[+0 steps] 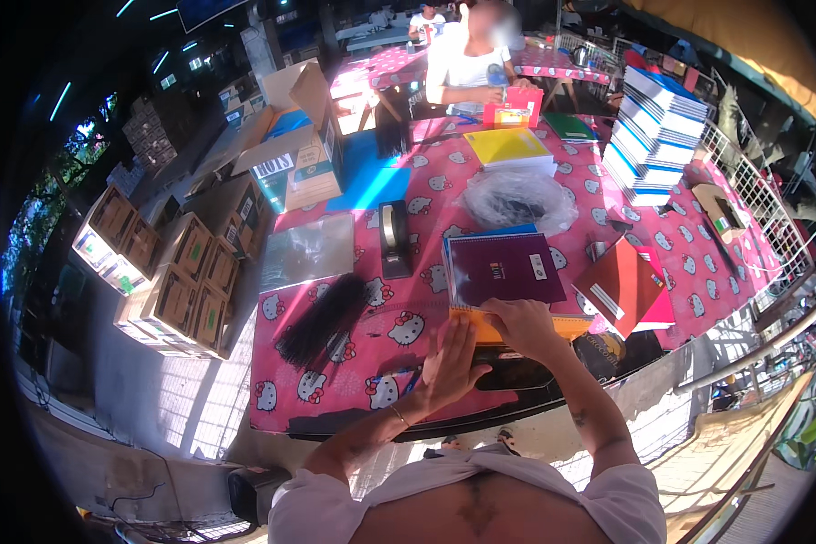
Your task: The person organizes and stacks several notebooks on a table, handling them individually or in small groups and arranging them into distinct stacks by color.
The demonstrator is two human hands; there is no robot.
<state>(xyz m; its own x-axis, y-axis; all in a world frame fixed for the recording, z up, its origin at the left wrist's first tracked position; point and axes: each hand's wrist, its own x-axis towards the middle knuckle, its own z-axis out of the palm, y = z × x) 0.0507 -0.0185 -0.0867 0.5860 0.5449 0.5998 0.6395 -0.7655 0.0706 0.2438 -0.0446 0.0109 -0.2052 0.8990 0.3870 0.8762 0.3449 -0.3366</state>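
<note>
A dark purple spiral notebook [503, 269] lies on a stack, with blue covers showing behind it. Along its near side an orange notebook [567, 325] pokes out, mostly covered by the purple one and my hands. My left hand [449, 364] rests on the orange notebook's left end, fingers stretched out and flat. Bent and pressed together, the fingers of my right hand [521, 326] meet the near edge of the purple notebook, where it borders the orange one. What they pinch, if anything, is hidden.
Left on the pink patterned table [408, 328] are a bundle of black strands [322, 322], a tape dispenser [394, 238] and clear sheets [310, 251]. Red notebooks [627, 286], a plastic bag [519, 199] and a tall notebook stack [655, 136] stand right and behind. A co-worker [467, 68] sits opposite.
</note>
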